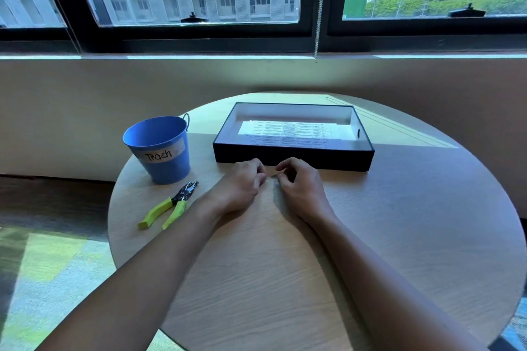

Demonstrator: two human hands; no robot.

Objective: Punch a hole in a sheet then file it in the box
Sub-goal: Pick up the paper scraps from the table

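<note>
On the round wooden table lie one open dark box, one printed sheet lying flat inside it, one blue bucket labelled "Trash" and one hole punch with yellow-green handles. The left hand and right hand rest side by side, just before the box's near wall, both loosely curled with fingertips drawn in; whether they pinch anything is too small to tell. The sheet sits beyond both hands; the punch lies left of the left hand, untouched
</note>
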